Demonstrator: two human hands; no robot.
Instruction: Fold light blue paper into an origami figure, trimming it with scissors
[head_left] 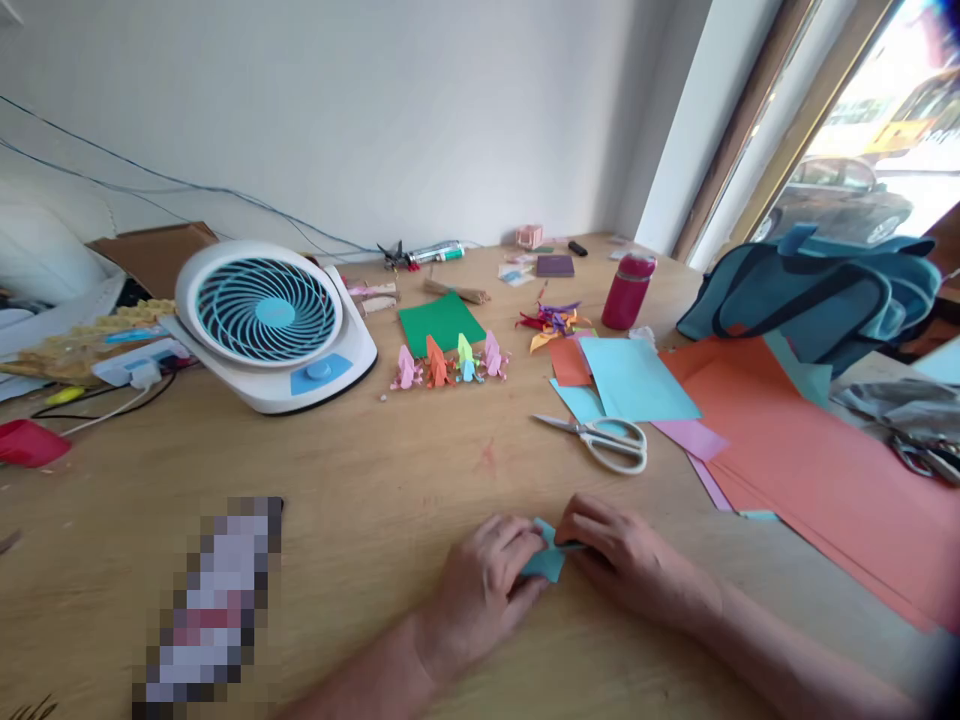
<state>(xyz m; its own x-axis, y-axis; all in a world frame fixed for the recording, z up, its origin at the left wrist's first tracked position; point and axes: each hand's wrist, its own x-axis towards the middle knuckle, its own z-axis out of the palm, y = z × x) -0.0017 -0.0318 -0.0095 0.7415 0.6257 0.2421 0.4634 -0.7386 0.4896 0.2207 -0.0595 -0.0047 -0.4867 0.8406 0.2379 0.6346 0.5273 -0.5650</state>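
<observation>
A small folded light-blue paper (546,560) lies on the wooden table (375,500) near the front edge. My left hand (484,585) presses on its left side with curled fingers. My right hand (626,555) pinches its right edge, fingertips close to those of the left hand. Most of the paper is hidden under the fingers.
White-handled scissors (607,440) lie just beyond my hands on light-blue sheets (637,380). Large orange sheets (810,460) spread to the right under a blue bag (817,290). Small folded paper figures (450,365), a green sheet (441,322), a red bottle (628,290) and a white fan (270,320) stand farther back.
</observation>
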